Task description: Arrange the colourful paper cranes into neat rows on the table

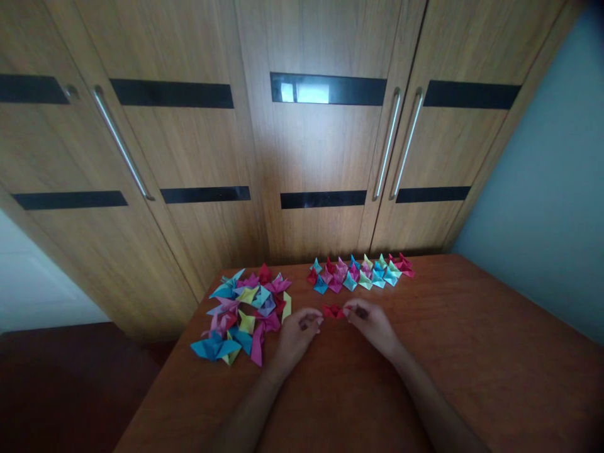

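Red folded paper between your hands | your right hand pinches one end, probably to steady it | your left hand curls at other tip, pinch unclear | paper rows behind, likely kept orderly

You have one view, from the camera on your head, facing forward and tilted down over the bench. It stands far enough back to hold your left hand and right hand whole, forearms included. Beyond your hands it reaches the wooden cupboard; far to their right, a bluish wall; far left, dark floor.
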### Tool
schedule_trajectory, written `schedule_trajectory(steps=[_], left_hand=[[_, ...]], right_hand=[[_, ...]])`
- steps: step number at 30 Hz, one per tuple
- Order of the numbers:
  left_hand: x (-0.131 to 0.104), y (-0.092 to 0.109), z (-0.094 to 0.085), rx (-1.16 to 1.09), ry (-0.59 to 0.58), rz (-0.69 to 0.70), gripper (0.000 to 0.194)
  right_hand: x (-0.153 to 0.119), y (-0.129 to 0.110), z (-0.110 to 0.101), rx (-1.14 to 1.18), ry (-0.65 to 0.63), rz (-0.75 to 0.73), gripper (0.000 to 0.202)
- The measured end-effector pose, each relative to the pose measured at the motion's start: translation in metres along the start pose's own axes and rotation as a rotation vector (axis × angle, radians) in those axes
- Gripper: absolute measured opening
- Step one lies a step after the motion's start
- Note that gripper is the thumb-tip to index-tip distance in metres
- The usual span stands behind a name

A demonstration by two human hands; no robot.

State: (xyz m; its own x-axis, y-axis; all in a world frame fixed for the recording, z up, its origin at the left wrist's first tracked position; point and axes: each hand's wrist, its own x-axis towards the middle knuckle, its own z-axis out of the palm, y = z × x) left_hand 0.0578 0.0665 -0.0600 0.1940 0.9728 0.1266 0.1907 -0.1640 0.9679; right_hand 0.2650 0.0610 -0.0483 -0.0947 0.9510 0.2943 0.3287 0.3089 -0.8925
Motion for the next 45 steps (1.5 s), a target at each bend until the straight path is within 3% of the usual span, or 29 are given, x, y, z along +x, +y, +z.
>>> schedule_trajectory(steps=[5, 9, 13, 18, 23, 28, 34, 45], left_hand=[[-0.005, -0.002, 0.003, 0.148, -0.057, 0.057, 0.018], [-0.007, 0.003, 0.004, 0.212, -0.086, 0.106, 0.025], [-0.009, 0.007, 0.004, 0.225, -0.087, 0.119, 0.026], [-0.008, 0.007, 0.005, 0.214, -0.091, 0.125, 0.025], [-0.007, 0.002, 0.004, 0.24, -0.089, 0.123, 0.022], [-0.007, -0.001, 0.004, 0.258, -0.087, 0.127, 0.023], [-0.006, -0.003, 0.004, 0.276, -0.084, 0.123, 0.022], [-0.007, 0.004, 0.003, 0.278, -0.076, 0.111, 0.021]], right_hand=[[0.006, 0.004, -0.036, 0.071, 0.288, 0.07, 0.036], [0.011, 0.028, -0.08, 0.031, 0.496, 0.161, 0.044], [0.013, 0.061, -0.129, -0.222, 0.654, 0.272, 0.052], [0.011, 0.088, -0.163, -0.642, 0.672, 0.454, 0.04], [0.014, 0.096, -0.161, -0.837, 0.522, 0.652, 0.044], [0.024, 0.096, -0.152, -0.915, 0.462, 0.759, 0.047], [0.032, 0.094, -0.148, -0.974, 0.382, 0.768, 0.047], [0.037, 0.096, -0.147, -0.998, 0.378, 0.731, 0.047]])
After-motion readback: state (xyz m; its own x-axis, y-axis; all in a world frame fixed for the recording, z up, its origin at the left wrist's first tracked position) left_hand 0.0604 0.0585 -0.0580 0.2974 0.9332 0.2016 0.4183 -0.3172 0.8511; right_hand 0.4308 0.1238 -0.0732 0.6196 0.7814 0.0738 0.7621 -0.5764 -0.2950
